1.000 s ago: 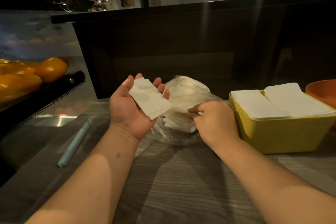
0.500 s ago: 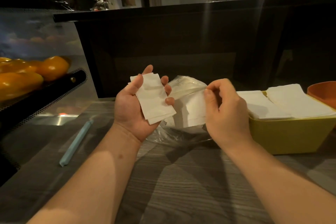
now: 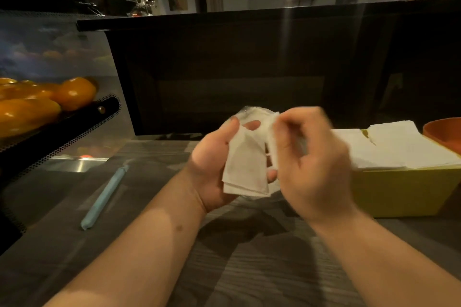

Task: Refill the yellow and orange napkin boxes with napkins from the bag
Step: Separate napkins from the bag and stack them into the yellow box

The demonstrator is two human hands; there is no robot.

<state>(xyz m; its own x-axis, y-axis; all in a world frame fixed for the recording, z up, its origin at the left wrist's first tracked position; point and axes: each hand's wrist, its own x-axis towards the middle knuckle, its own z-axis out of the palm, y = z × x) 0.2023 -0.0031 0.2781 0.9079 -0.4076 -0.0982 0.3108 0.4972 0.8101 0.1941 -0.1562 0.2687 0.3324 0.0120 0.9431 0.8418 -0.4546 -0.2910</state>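
Observation:
My left hand (image 3: 209, 169) holds a small stack of white napkins (image 3: 245, 169) in its palm, thumb over the top edge. My right hand (image 3: 311, 164), blurred by motion, pinches another napkin and lays it against that stack. The clear plastic bag (image 3: 245, 113) is mostly hidden behind both hands; only its top shows. To the right stands the yellow napkin box (image 3: 404, 192), with two piles of white napkins (image 3: 394, 147) rising above its rim. The orange box (image 3: 444, 131) peeks in at the far right edge.
A light blue pen-like stick (image 3: 104, 198) lies on the grey wood-grain counter (image 3: 249, 269) to the left. A perforated metal shelf with orange fruit (image 3: 72, 93) juts out at the left. A dark cabinet wall (image 3: 249, 70) rises behind the bag.
My right hand pulled a napkin out of the bag, lifted it and brought it left onto the stack. My left hand moved right and closed round the napkins.

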